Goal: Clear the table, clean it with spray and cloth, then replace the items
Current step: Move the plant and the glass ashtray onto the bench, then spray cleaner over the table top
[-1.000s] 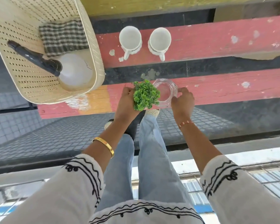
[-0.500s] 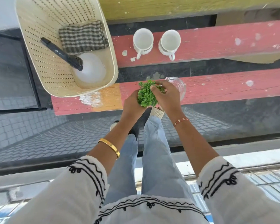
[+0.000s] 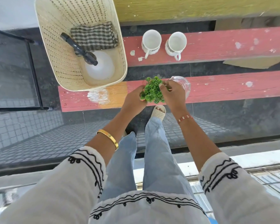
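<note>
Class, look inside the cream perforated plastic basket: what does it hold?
A white spray bottle with a black trigger and a folded checked cloth. Whatever lies beneath them on the basket floor is covered.

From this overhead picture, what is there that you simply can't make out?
Head view only:
- The green plant: its pot or base is hidden by the leaves and both hands.
- The glass jar: mostly behind the right hand; its contents are unclear.
- The spray bottle in the basket: fill level unreadable.
- The checked cloth: blurred.
</note>
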Tool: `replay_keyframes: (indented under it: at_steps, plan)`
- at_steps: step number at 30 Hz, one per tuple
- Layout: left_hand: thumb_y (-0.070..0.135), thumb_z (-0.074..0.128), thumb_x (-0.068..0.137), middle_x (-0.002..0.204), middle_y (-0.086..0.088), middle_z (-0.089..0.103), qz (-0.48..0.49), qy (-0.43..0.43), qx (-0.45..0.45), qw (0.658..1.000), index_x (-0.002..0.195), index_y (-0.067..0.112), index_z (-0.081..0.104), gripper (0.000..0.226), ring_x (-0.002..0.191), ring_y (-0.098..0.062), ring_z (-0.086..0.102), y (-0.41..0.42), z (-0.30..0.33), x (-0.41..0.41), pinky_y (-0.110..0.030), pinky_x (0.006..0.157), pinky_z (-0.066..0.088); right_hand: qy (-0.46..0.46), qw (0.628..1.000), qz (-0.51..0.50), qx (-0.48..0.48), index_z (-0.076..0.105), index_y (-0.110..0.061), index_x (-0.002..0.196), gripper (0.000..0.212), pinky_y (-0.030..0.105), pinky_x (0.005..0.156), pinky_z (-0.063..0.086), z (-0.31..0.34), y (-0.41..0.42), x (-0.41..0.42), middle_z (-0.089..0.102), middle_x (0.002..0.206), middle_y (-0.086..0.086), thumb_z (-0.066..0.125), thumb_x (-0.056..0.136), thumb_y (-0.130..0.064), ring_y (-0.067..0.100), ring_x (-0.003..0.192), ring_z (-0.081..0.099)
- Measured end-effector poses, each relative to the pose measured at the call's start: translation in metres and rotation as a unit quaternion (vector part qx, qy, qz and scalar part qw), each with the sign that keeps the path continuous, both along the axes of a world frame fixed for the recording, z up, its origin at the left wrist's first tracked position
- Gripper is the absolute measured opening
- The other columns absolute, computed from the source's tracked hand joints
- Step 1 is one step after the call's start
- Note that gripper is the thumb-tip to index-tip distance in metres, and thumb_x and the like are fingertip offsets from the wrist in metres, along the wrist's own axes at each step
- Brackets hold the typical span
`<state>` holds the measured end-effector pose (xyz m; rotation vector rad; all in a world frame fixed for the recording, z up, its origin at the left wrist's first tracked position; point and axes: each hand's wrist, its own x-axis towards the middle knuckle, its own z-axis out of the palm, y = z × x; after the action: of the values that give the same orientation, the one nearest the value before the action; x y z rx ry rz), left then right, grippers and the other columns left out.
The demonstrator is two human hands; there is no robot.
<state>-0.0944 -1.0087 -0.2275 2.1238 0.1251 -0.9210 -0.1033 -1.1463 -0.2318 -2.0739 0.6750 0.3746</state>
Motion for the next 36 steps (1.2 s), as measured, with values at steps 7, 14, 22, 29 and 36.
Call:
replay_keyframes:
  at_steps: [7,14,22,29,36]
  plan:
    - [0.004,0.051,0.087,0.142,-0.005,0.047,0.004,0.005,-0.012,1.000,0.140,0.019,0.036,0.057,0.133,-0.018,0.042,0.015,0.017,-0.006,-0.019,0.093,0.033,0.009,0.999,0.005,-0.033,0.059,-0.008,0.122,0.032,0.009,0.053,0.035,0.018,0.007,-0.002,0.065,0.112,0.010,0.048,0.095,-0.021,0.017,0.076,0.054]
    - [0.012,0.049,0.090,0.142,-0.007,0.047,0.030,-0.039,-0.016,0.999,0.140,0.016,0.035,0.052,0.130,-0.021,0.045,0.045,0.057,-0.014,-0.033,0.105,0.036,-0.027,0.999,-0.010,-0.035,0.058,-0.009,0.123,0.034,0.015,0.087,0.031,0.061,0.051,-0.002,0.059,0.127,0.007,0.051,0.093,-0.021,0.019,0.118,0.052]
    - [0.013,0.051,0.090,0.134,-0.009,0.054,0.123,-0.098,-0.056,0.986,0.134,0.018,0.043,0.046,0.123,-0.022,0.050,0.120,0.113,-0.024,-0.031,0.102,0.038,-0.093,0.994,0.049,0.004,0.059,-0.008,0.121,0.032,0.028,0.093,0.039,0.120,0.132,0.004,0.062,0.121,0.010,0.051,0.092,-0.019,0.020,0.111,0.055]
    - [0.011,0.051,0.089,0.129,-0.008,0.057,0.207,-0.093,-0.047,0.973,0.129,0.019,0.047,0.041,0.116,-0.021,0.054,0.162,0.122,-0.017,-0.022,0.087,0.039,-0.042,0.991,0.124,-0.004,0.047,-0.007,0.133,0.046,0.041,0.102,0.042,0.131,0.157,0.024,0.054,0.130,0.017,0.055,0.090,-0.021,0.028,0.120,0.051]
    - [0.008,0.049,0.088,0.128,-0.009,0.058,0.239,-0.062,-0.042,0.968,0.129,0.018,0.049,0.042,0.114,-0.020,0.056,0.183,0.120,0.022,-0.031,0.096,0.044,-0.002,0.979,0.199,-0.037,0.045,-0.007,0.128,0.046,0.030,0.082,0.040,0.110,0.171,0.070,0.058,0.120,0.015,0.059,0.088,-0.022,0.030,0.108,0.055]
